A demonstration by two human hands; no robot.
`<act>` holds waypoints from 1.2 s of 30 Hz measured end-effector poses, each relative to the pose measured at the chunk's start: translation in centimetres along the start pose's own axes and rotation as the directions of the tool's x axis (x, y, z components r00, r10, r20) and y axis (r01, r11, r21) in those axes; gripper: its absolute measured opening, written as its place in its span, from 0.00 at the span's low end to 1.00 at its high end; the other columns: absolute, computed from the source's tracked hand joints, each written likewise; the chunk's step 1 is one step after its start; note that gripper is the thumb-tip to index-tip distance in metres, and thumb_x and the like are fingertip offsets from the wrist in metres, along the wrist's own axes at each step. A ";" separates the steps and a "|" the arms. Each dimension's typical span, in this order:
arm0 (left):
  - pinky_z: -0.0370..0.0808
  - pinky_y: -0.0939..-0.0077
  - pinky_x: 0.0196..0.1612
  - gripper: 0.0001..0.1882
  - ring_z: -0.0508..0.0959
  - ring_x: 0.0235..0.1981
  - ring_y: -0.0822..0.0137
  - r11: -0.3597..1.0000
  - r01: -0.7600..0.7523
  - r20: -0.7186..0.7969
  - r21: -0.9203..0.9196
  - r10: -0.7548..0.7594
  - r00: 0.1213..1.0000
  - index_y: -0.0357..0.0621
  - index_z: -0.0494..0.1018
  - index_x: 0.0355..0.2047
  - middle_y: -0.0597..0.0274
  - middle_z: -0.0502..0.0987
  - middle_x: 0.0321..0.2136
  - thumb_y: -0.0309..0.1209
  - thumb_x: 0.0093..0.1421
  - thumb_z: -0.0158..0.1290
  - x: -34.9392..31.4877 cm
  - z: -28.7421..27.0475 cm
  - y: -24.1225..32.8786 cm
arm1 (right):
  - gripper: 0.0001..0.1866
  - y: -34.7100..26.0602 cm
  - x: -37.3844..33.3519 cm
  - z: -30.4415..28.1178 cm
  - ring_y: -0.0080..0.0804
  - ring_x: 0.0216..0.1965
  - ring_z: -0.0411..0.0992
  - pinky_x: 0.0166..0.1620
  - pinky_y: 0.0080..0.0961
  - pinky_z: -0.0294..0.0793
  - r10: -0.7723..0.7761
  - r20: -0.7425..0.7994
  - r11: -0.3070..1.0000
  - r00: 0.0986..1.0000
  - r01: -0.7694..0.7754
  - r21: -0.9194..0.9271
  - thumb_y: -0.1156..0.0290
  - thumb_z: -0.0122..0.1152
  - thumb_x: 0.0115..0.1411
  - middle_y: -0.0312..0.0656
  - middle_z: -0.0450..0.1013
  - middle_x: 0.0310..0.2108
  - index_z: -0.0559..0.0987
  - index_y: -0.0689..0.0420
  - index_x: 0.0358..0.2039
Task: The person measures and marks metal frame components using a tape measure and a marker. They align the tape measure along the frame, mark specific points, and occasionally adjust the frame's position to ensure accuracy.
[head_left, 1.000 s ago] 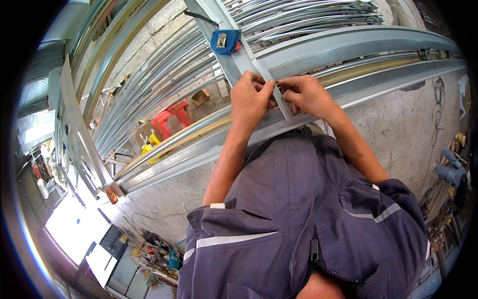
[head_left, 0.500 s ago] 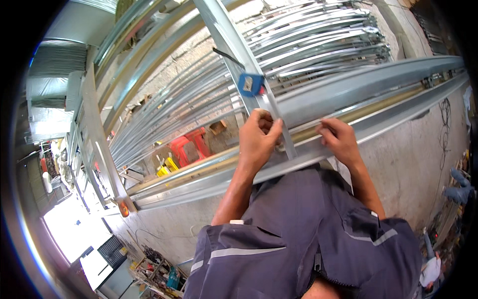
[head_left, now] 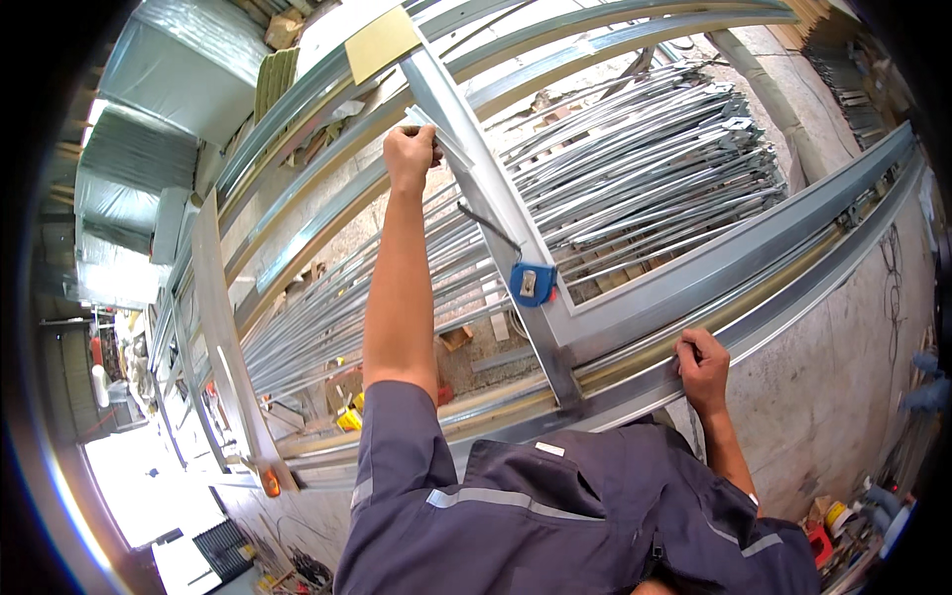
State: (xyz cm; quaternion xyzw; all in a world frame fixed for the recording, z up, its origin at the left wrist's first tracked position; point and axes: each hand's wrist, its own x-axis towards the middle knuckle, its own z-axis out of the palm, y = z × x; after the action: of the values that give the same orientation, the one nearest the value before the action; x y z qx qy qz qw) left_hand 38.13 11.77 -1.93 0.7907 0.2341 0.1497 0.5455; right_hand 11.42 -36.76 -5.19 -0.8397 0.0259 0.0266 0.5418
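Note:
My left arm is stretched far forward. The closed fingers of my left hand (head_left: 410, 159) pinch a thin pale strip (head_left: 453, 151) beside a grey metal crosspiece (head_left: 493, 174). A blue tape measure (head_left: 534, 285) sits on the crosspiece nearer to me, with a dark slender rod (head_left: 488, 226) lying just beyond it. My right hand (head_left: 703, 371) is curled closed at the near grey metal rail (head_left: 783, 319); whatever its fingers may hold is hidden. A square, pale yellow board (head_left: 382, 46) covers the far end of the crosspiece.
Long thin metal bars (head_left: 645, 164) lie in a large bundle below the frame. More long rails (head_left: 327, 198) run across the far side. An orange-handled tool (head_left: 270, 483) is at the left corner, and a yellow object (head_left: 349, 418) is down inside the frame.
My left hand has gone from the near end of the crosspiece to its far part and now holds the pale strip. My right hand has come down to the near rail. The view has shifted.

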 end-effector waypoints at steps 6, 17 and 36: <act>0.71 0.65 0.23 0.16 0.75 0.19 0.68 0.864 -0.363 0.136 0.350 0.336 0.932 0.33 0.78 0.24 0.57 0.76 0.17 0.38 0.54 0.61 9.4 2.7 -5.0 | 0.05 -0.7 0.3 -0.2 0.37 0.26 0.73 0.32 0.30 0.72 -0.032 -0.046 0.991 0.998 0.026 -0.129 0.79 0.62 0.57 0.45 0.74 0.26 0.80 0.63 0.35; 0.81 0.73 0.28 0.14 0.81 0.26 0.69 0.993 -0.106 0.066 0.042 0.103 0.992 0.33 0.77 0.40 0.57 0.81 0.31 0.36 0.68 0.57 -5.4 -1.2 -3.2 | 0.03 -0.9 -0.4 -0.1 0.25 0.27 0.72 0.31 0.24 0.70 -0.054 -0.127 0.993 0.991 0.040 -0.108 0.80 0.60 0.60 0.40 0.74 0.26 0.79 0.64 0.35; 0.71 0.56 0.50 0.19 0.77 0.43 0.49 0.866 -0.291 0.025 0.407 0.308 0.951 0.34 0.78 0.43 0.45 0.77 0.38 0.39 0.61 0.63 -23.7 2.0 -0.6 | 0.06 -0.1 0.0 -0.4 0.30 0.29 0.76 0.35 0.25 0.74 -0.005 -0.027 1.000 1.000 0.005 0.002 0.80 0.63 0.59 0.44 0.79 0.30 0.82 0.65 0.38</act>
State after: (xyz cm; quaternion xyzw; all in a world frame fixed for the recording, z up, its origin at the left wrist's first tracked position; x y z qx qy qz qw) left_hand 19.00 -2.29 -2.77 0.9099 0.1458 0.1967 0.3349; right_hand 11.44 -37.10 -4.94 -0.8396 0.0312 0.0138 0.5422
